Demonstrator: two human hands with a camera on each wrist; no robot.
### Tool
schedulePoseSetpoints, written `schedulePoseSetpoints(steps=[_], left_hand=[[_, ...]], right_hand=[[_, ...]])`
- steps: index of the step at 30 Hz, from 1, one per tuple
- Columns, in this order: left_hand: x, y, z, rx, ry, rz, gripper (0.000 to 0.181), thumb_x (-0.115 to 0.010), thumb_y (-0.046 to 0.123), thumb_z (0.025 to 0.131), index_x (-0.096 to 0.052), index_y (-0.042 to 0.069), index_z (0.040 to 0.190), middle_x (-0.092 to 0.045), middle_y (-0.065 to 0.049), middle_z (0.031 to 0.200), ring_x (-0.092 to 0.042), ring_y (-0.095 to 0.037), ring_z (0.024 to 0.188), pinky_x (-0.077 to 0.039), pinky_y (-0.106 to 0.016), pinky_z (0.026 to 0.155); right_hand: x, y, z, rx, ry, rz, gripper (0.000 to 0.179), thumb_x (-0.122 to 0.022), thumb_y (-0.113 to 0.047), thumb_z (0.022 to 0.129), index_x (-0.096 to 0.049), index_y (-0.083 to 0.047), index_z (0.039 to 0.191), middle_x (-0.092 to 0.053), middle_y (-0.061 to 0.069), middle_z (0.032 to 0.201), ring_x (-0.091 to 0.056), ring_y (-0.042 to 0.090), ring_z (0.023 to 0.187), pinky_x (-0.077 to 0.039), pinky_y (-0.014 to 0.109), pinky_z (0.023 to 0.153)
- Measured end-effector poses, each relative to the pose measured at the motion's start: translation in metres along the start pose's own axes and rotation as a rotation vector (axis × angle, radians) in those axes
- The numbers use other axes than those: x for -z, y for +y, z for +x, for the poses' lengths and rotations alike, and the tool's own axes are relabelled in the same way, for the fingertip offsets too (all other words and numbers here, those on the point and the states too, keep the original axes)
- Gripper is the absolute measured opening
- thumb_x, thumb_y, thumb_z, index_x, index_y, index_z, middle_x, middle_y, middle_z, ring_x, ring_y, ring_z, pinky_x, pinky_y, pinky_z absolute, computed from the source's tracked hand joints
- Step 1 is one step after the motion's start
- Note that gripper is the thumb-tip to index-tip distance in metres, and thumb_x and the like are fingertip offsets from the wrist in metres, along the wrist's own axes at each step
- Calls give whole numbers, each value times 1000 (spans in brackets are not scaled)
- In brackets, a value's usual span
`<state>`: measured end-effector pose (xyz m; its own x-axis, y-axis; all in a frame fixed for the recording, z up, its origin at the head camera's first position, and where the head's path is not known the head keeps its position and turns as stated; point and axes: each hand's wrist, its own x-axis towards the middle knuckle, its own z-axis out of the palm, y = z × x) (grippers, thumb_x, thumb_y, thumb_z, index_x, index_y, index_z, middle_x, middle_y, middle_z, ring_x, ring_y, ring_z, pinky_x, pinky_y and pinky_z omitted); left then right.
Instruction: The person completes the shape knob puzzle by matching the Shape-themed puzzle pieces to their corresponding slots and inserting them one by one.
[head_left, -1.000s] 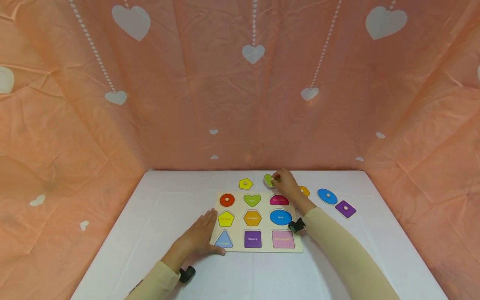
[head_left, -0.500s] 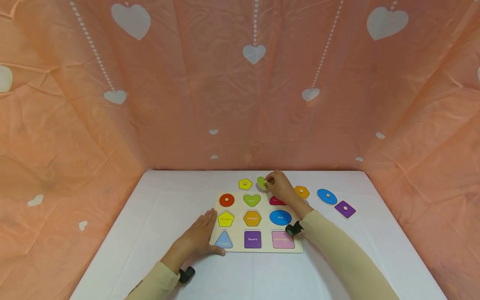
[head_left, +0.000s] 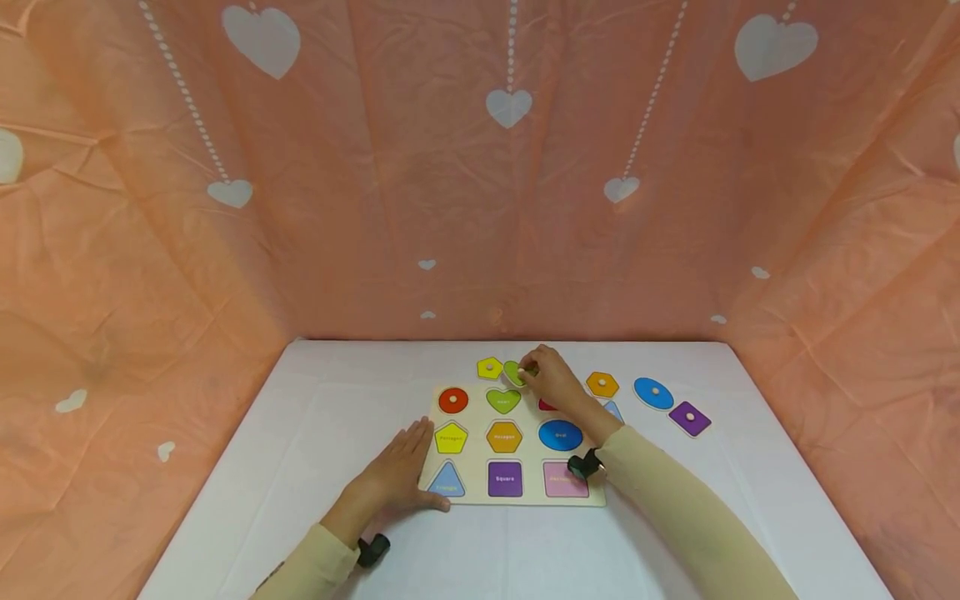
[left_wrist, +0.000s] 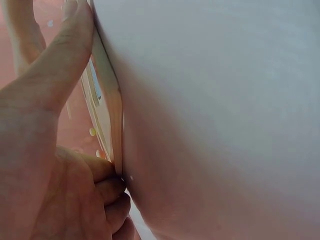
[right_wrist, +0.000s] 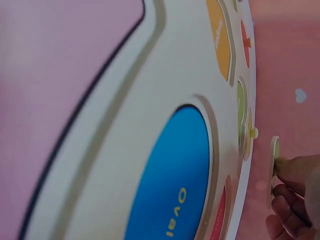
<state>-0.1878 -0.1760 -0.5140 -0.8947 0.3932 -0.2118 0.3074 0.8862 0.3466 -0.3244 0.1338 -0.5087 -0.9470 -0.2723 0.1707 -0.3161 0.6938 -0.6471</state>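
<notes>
The right hand (head_left: 553, 375) has carried the flat green heart-shaped piece (head_left: 513, 372) with its small pale knob leftward over the last second, and the piece is now just beside the yellow pentagon piece (head_left: 483, 367) and close behind the heart recess (head_left: 503, 402) of the cream, wooden-looking puzzle board (head_left: 477, 479). Thumb and fingers are pinched together on the heart; in the right wrist view it stands tilted on edge, apart from the board. That shift seems to bring it almost in line with its matching outline, though it is not yet seated, and its tilt probably needs levelling. The left hand (head_left: 401, 467) has not moved: its fingers lie straight and close together along the board's left edge, the thumb spread apart from them at the near edge, which likely keeps the board steady. The round red piece (head_left: 444, 400) sits in its recess, the only one so filled among those in plain sight. As the right arm swings left, the orange hexagon piece (head_left: 602, 384) comes fully into view, with part of a light blue triangle piece (head_left: 613, 410) below it; the blue oval piece (head_left: 645, 392) and purple square piece (head_left: 682, 421) lie farther right on the white tabletop (head_left: 300, 417), unchanged.
</notes>
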Motion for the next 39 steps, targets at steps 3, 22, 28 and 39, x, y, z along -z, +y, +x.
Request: schedulePoseSetpoints(steps=[3,22,28,39], left_hand=[[1,0,0,-6,7,-8,134,-94,57,75,-21,-4,168,-19,-21,178,-18,-35,165,-18,-50,135],[-3,-5,2,-3,6,12,135,-94,59,74,-21,-4,169,-18,-20,178,-18,-34,165,-18,-49,135],[-3,-5,1,-22,13,13,135,-93,61,74,-22,-7,167,-20,-23,177,-20,-36,164,-20,-50,134],[-2,-5,2,-31,11,18,136,-92,63,74,-21,-7,167,-20,-23,177,-20,-36,164,-20,-50,134]], right_hand=[[-2,-2,-1,7,-12,-1,15,-75,-12,102,-76,-2,114,-63,7,107,-60,25,104,-60,41,101],[-20,-14,-6,50,-71,-60,7,-78,-10,99,-77,-4,103,-63,5,102,-59,22,99,-59,39,100],[-23,-13,-7,96,-88,-75,7,-79,-9,99,-77,-4,102,-64,5,100,-59,20,96,-59,38,96],[-27,-16,-11,68,-125,-60,6,-79,-11,99,-76,-6,102,-60,1,95,-57,18,92,-59,36,93]])
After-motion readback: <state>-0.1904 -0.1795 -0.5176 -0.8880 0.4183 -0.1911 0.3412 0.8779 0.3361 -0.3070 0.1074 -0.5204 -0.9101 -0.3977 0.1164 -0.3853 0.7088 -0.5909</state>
